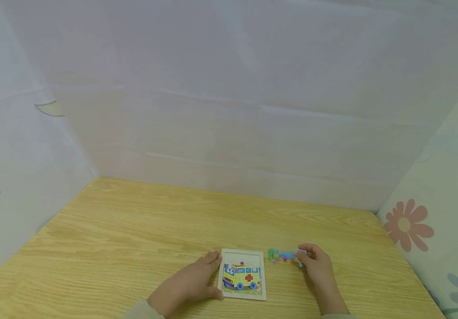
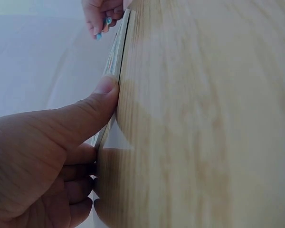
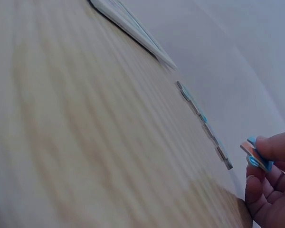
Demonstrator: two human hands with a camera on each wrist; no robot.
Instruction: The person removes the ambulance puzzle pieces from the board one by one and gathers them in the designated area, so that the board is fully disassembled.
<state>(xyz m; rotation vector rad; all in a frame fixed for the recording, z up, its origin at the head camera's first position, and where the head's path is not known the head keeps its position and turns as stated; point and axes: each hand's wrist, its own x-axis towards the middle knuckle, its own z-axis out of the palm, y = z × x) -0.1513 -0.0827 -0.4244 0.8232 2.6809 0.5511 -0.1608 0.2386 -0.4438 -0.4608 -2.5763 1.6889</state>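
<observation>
A square jigsaw puzzle board [image 1: 264,279] with a pale rim lies flat on the table, a yellow ambulance picture [image 1: 240,275] filling its lower part. My left hand [image 1: 194,279] holds the board's left side, thumb by the near corner and fingers by the far one. In the left wrist view the thumb [image 2: 97,102] presses against the board's edge. Right of the board, my right hand [image 1: 318,267] pinches a small blue and orange puzzle piece [image 3: 257,156] between thumb and fingers, lifted off the table. Loose puzzle pieces [image 1: 286,255] lie in a row between board and right hand.
The wood-grain table [image 1: 133,230] extends to the back and both sides. Pale cloth walls [image 1: 229,133] enclose it on three sides, with printed flowers [image 1: 404,224] at the right.
</observation>
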